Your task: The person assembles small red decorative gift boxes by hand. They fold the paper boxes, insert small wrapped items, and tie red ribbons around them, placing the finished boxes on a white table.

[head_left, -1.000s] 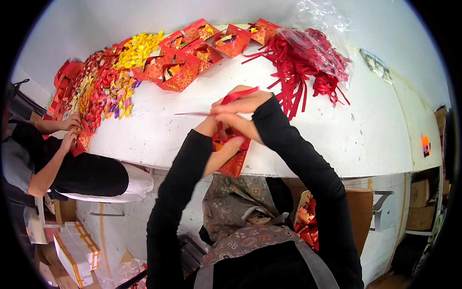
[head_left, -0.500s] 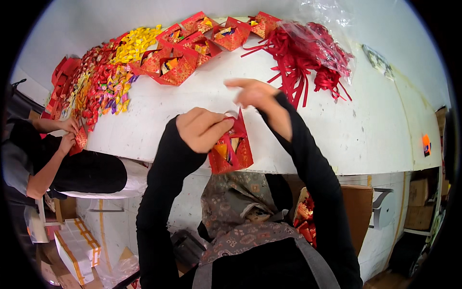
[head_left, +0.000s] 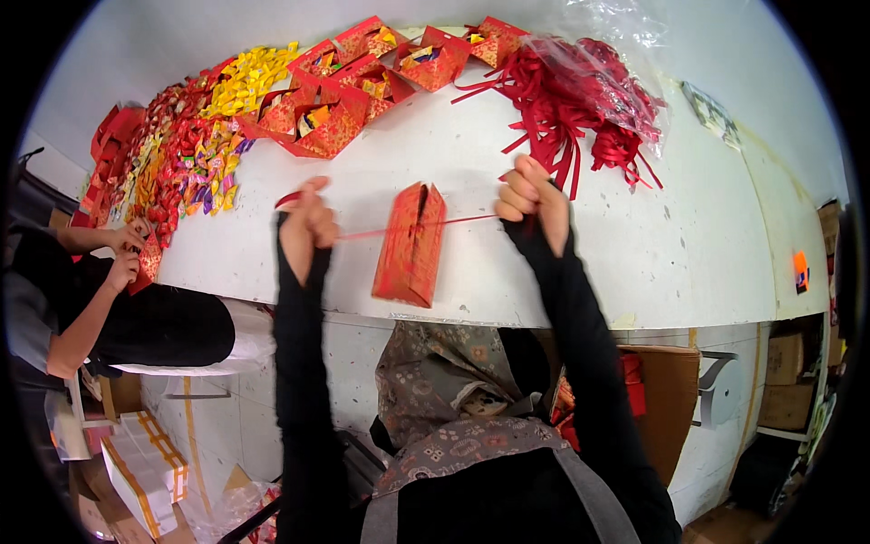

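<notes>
A red paper gift box (head_left: 406, 263) with a gold pattern stands near the front edge of the table, its two upper edges drawn nearly together. A thin red ribbon (head_left: 469, 219) runs taut across its upper part. My left hand (head_left: 306, 231), slightly blurred, is closed on one end of the ribbon, left of the box. To the right, the other end is gripped by my right hand (head_left: 535, 199), fingers curled. Neither hand touches the box. What is inside the box cannot be seen.
Several open red boxes (head_left: 331, 122) with sweets line the far side of the white table (head_left: 634, 263). Red ribbons (head_left: 580, 100) lie by a clear plastic bag (head_left: 625, 54). Sweets (head_left: 213, 168) are heaped at left, near a co-worker's hands (head_left: 127, 249). A carton (head_left: 666, 399) stands below.
My hands have moved apart to either side, stretching the ribbon between them. The box has turned and its open top has closed up; my left hand has left it.
</notes>
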Demonstrator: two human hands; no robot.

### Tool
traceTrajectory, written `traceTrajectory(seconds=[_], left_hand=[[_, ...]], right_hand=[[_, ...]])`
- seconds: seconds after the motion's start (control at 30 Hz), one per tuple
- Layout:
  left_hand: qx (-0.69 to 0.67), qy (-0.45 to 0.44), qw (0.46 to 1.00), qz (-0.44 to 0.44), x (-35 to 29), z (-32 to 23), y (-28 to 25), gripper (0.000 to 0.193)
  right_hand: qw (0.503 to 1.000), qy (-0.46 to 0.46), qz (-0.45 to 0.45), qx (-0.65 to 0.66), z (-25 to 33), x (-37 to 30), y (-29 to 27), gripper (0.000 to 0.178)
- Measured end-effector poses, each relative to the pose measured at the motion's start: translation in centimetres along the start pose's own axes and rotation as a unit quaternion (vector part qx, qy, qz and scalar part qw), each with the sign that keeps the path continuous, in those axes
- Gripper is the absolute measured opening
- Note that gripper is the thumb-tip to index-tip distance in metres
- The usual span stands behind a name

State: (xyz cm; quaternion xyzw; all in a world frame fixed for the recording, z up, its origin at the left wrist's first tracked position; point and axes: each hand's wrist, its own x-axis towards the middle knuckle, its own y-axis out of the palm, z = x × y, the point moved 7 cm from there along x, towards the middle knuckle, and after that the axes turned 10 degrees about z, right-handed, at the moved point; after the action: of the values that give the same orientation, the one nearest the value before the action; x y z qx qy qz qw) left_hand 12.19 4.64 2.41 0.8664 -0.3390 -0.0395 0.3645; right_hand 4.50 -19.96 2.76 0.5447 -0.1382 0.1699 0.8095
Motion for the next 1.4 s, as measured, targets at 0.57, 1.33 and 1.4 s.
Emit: traceTrajectory(seconds=[0.57, 1.33, 1.4], left_hand=[[0.404, -0.148, 0.902, -0.037, -8.5, 1.9, 8.1, 0.040], [0.473, 0.070, 0.870, -0.118, -6.6, 5.5, 7.0, 0.010], [0.485, 0.095, 0.863, -0.104, -6.4, 5.6, 7.2, 0.008]], right_hand=[[0.463, 0.033, 0.088, -0.881, -7.0, 0.2, 5.4, 0.028], [0.650, 0.109, 0.058, -0.750, -5.7, 0.5, 6.0, 0.012], [0.658, 0.131, 0.044, -0.740, -5.9, 0.4, 5.8, 0.010]])
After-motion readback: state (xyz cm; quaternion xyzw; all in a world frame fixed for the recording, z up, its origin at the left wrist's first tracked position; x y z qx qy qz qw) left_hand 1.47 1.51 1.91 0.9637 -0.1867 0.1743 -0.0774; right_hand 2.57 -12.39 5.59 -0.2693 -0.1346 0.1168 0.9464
